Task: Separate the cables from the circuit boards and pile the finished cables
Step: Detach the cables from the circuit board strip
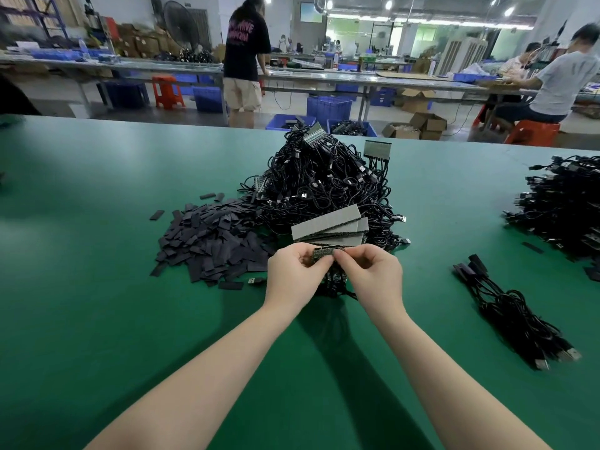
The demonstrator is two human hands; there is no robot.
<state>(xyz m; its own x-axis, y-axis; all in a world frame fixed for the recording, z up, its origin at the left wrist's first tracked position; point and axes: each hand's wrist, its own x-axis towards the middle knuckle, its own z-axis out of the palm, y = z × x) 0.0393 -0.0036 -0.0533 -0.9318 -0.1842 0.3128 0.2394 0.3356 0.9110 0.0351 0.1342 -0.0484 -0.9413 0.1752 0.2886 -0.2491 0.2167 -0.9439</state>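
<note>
Both hands pinch one circuit board strip (323,253): left hand (293,274) and right hand (373,272) at its ends, cables (334,280) dangling below. Board looks light, stiff, snappable; grip edges. Unsorted heap (324,183) behind, finished cables (513,310) right.

Tangled heap of black cables (328,177) mid-table; flat dark rectangular strips (211,241) piled to its left; small bundle of black cables (509,306) right.

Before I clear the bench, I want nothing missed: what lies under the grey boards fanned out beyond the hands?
The grey boards rest on the near edge of the big heap of black cables. Their undersides and whatever is buried deeper are covered.
</note>
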